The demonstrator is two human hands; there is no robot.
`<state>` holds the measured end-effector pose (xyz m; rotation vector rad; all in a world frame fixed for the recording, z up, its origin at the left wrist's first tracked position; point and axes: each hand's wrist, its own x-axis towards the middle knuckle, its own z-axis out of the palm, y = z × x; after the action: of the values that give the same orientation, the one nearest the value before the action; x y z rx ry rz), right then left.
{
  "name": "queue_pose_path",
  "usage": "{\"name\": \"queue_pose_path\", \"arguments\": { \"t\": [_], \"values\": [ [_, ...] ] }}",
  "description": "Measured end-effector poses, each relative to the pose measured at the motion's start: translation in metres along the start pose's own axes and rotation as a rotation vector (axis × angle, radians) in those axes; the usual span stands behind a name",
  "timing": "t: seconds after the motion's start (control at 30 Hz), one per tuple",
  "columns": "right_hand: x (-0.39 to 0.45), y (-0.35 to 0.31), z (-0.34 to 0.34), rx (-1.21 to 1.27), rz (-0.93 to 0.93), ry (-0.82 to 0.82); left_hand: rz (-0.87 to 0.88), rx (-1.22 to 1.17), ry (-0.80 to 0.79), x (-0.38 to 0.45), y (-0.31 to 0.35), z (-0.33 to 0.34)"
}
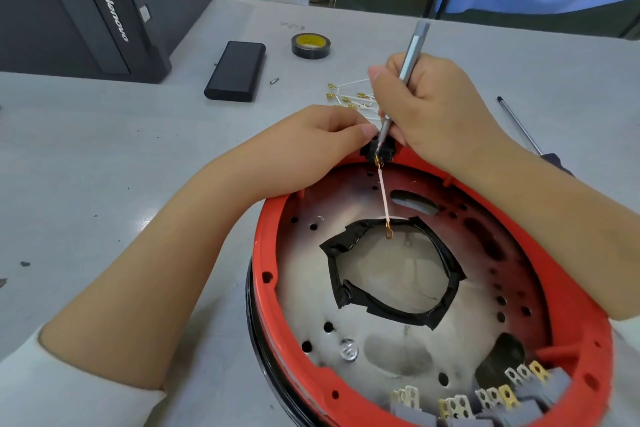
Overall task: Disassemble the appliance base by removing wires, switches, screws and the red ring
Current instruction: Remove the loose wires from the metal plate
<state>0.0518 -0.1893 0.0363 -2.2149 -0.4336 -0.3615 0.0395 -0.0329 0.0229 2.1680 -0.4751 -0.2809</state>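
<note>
Grey table (104, 156), black computer tower (86, 7)

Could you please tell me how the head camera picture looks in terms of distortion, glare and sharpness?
Head view: wide-angle bending curves the grey table edges and stretches the round red plastic ring; soft glare whitens the perforated metal plate inside it; the silver pen-shaped screwdriver in the right hand is slightly soft, and the background chairs are blurred.

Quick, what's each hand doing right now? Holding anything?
Left hand: fingers pinch the small black switch at the red ring's far rim.
Right hand: grips a silver screwdriver, tip down at that switch.
</note>
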Motion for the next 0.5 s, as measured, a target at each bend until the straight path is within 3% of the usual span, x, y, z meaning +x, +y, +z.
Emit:
{"name": "queue_pose_path", "arguments": {
  "t": [0.17, 0.3, 0.5],
  "values": [
    [0.0046, -0.0032, -0.0009, -0.032, 0.04, -0.045, 0.009, -0.003, -0.012, -0.0004, 0.0012, 0.0006],
    [0.0049, -0.0069, 0.0035, -0.247, 0.022, -0.103, 0.024, -0.033, -0.012, -0.0012, 0.0014, -0.0004],
    [-0.0004, -0.001, -0.0021, 0.032, -0.01, 0.039, 0.013, 0.011, 0.007, 0.0001, -0.0006, -0.0001]
  ]
}}
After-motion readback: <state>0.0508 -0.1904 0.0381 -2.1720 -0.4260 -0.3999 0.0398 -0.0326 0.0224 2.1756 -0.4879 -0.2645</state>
